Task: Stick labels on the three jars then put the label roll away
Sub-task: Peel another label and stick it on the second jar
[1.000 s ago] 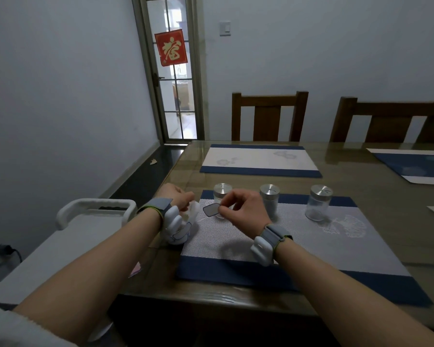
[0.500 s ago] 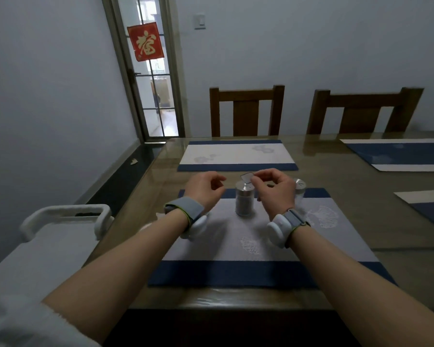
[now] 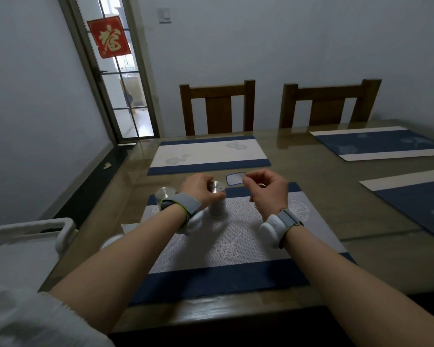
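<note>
From the head camera, looking down over a glossy wooden table [image 3: 323, 196], both bare forearms reach forward onto a grey placemat [image 3: 236, 236] with dark blue bands at its near and far edges. The left hand [image 3: 201, 190] is wrapped around the upper part of a small jar [image 3: 217, 204] with a silver metal lid, which stands upright on the placemat; the fingers curl closed against its side just under the lid. The right hand [image 3: 267, 190] is raised just to the right of that jar, thumb and forefinger pinched together on the edge of a white label [image 3: 236, 178] with a thin blue border, held in the air above and slightly behind the jar's lid, not touching it. A second jar [image 3: 165, 194], also silver-lidded, stands at the far left corner of the placemat, partly hidden behind the left wrist. A third jar cannot be made out; the right hand covers the spot behind it. A white rounded object, partly hidden under the left forearm at the table's left edge, may be the label roll, but that cannot be told for sure. Both wrists carry grey bands with white pods. Two wooden chairs [image 3: 217, 106] stand at the far side.
</note>
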Demonstrator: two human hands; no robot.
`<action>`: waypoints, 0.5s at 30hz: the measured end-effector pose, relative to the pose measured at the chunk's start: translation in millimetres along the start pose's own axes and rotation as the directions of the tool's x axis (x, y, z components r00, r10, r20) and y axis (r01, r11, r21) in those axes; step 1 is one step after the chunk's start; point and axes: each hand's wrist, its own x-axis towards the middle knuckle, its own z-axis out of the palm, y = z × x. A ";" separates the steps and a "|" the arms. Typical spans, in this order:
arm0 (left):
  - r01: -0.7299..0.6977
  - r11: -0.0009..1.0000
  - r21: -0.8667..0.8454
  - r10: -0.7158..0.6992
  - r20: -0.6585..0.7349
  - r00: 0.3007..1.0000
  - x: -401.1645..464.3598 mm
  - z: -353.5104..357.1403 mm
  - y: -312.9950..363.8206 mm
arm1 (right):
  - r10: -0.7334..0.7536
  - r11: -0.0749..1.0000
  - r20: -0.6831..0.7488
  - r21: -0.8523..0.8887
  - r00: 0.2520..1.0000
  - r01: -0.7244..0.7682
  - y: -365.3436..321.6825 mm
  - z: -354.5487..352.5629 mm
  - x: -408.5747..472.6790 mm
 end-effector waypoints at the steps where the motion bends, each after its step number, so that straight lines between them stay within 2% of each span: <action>1: -0.002 1.000 0.014 0.002 -0.009 1.000 0.6 0.5 -0.1 | 0.002 1.000 0.000 0.003 1.000 -0.002 0.2 -0.5 0.3; 5: 0.009 1.000 0.027 -0.009 -0.016 1.000 3.1 -0.3 -2.4 | 0.021 1.000 0.011 0.005 1.000 -0.021 1.5 -2.0 -0.3; 7: 0.030 0.999 -0.022 -0.030 -0.017 0.999 6.0 -1.9 -6.8 | 0.032 0.999 0.017 0.026 0.999 -0.033 1.2 -3.3 -0.8; 10: 0.081 0.976 -0.200 -0.078 0.022 0.997 10.1 -4.1 -17.1 | 0.055 0.996 0.058 0.069 0.997 -0.059 0.0 -5.7 -0.9; 13: 0.181 0.890 -0.417 -0.161 0.084 0.983 9.0 -11.1 -21.2 | 0.075 0.990 0.108 0.108 0.991 -0.086 -0.4 -4.7 -0.9; 15: 0.226 0.843 -0.489 -0.197 0.111 0.974 10.2 -14.5 -22.9 | 0.069 0.991 0.134 0.109 0.989 -0.084 0.2 -2.3 -0.5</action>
